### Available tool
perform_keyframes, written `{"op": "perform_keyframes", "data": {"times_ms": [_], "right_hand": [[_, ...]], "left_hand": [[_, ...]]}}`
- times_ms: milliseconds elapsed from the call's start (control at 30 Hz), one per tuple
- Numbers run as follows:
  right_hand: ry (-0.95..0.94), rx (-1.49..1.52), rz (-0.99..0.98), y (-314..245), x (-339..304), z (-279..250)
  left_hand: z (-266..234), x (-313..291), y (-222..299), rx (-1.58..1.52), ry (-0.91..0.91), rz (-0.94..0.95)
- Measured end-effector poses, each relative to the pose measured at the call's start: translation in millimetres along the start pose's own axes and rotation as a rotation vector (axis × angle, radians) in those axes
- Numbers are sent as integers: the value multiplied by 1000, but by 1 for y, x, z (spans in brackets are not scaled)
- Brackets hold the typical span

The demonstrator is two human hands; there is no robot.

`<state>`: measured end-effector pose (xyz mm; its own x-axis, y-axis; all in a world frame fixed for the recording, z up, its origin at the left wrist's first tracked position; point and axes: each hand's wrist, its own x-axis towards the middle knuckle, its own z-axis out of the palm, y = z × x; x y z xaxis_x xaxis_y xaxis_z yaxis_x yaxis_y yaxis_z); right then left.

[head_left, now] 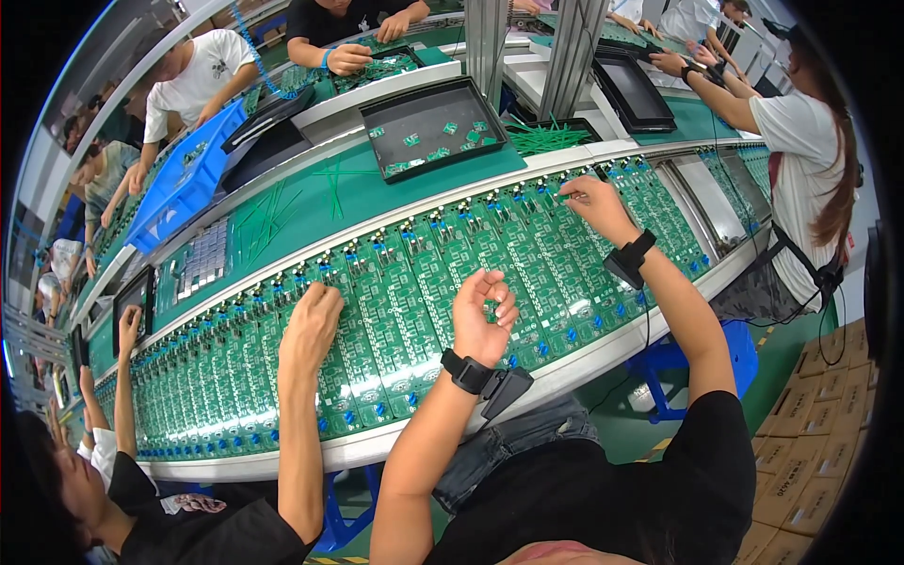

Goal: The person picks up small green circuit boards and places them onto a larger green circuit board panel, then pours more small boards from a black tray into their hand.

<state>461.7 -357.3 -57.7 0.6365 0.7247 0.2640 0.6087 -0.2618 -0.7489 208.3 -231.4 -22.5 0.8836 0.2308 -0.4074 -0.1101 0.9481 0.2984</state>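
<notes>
Lead: State the layout, largest first.

Recorder: The white-edged counter [565, 372] crosses the view; on it, green circuit boards [405, 320] lie side by side, long axes running from near edge to far; a black tray [405, 113] sits beyond them.

Lead: And each grip?

Recorder: The left hand [485, 315] is palm up above the boards' nearer half, fingers curled around a small green board [492, 308], partly hidden; the right hand [591, 201] is at the far ends, its grip narrow, fingertips together on what looks like a small green part [563, 197].

Lead: Governing relation?

Recorder: In my judgement, the far-end components [542, 185]; they lie just left of the right fingertips, the nearer hand.
</notes>
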Motion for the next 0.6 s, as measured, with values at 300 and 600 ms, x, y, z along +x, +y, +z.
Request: {"op": "perform_keyframes", "data": {"times_ms": [300, 600], "right_hand": [[15, -245, -239, -19, 5, 6], [-107, -198, -135, -16, 14, 4]], "left_hand": [[1, 2, -2, 12, 17, 14], [3, 2, -3, 5, 28, 20]]}}
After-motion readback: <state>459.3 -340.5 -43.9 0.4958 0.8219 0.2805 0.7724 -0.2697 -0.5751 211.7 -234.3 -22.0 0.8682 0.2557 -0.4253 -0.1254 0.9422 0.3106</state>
